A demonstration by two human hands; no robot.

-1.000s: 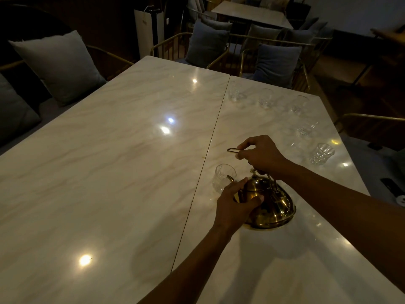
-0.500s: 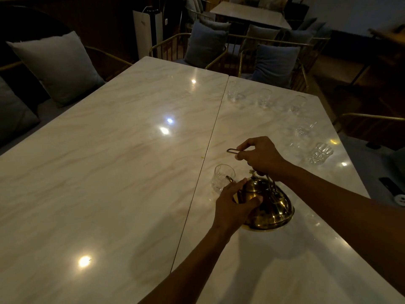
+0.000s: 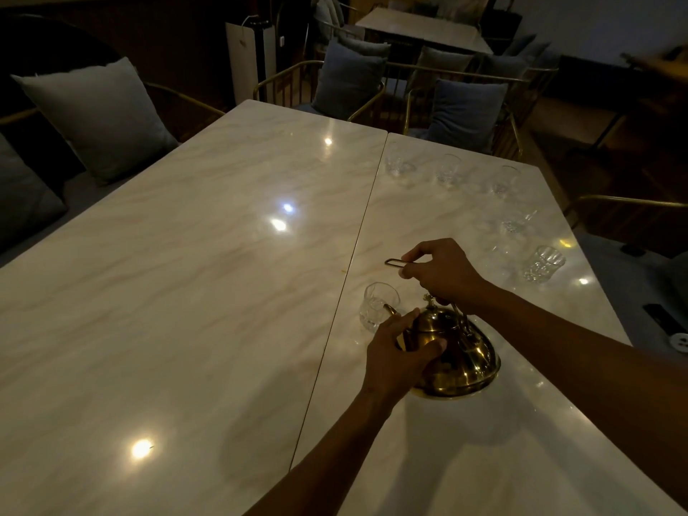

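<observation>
A shiny brass kettle [image 3: 465, 361] is tilted over the marble table [image 3: 193, 292], its spout at the rim of a small clear glass [image 3: 378, 305]. My right hand [image 3: 445, 271] grips the kettle's thin wire handle [image 3: 395, 262] from above. My left hand [image 3: 396, 357] holds the kettle's front side near the spout, fingers curled on the body. Whether liquid runs from the spout is too dim to tell.
Several more clear glasses [image 3: 448, 171] stand in a curve along the far and right side of the right tabletop, one [image 3: 541, 264] near the right edge. Cushioned chairs [image 3: 465, 109] ring the table. A seam [image 3: 350, 270] splits the two tabletops.
</observation>
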